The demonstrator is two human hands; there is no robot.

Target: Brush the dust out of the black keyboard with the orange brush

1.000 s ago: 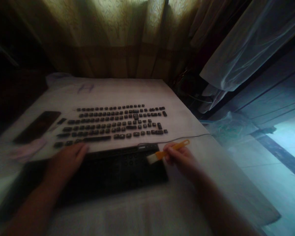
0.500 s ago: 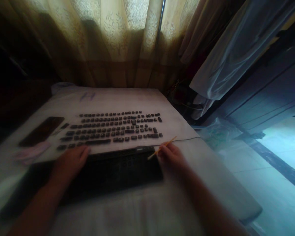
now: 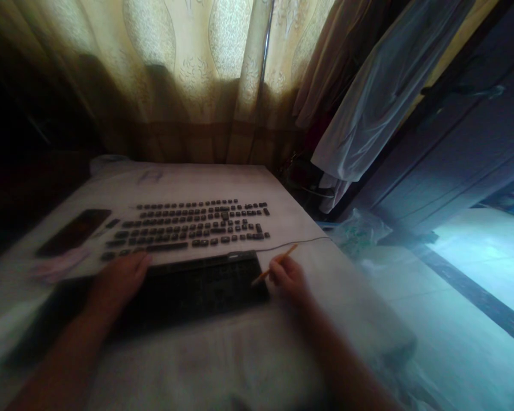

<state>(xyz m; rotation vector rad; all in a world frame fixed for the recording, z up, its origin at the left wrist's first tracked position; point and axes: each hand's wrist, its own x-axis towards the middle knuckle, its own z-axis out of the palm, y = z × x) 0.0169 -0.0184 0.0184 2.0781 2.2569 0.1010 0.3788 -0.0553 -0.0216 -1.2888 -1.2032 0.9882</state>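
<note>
A black keyboard base without its keycaps lies across the near part of the table. My left hand is closed over its far edge, left of the middle, with the fingertips partly hidden. Just off the base's right end, my right hand pinches a thin orange-handled brush. The brush slants down to the left, its tip over the right end of the base. Behind the base, the loose black keycaps lie in rows in keyboard order.
A dark phone and a crumpled pink cloth lie on the table's left side. A thin cable runs from the base over the right side. Beyond the table's right edge is a clear plastic bag; a patterned curtain hangs behind.
The view has shifted, so the table sits slightly further left. My right hand has tilted the brush, and its tip is nearer the base's right edge. My left hand stays on the base.
</note>
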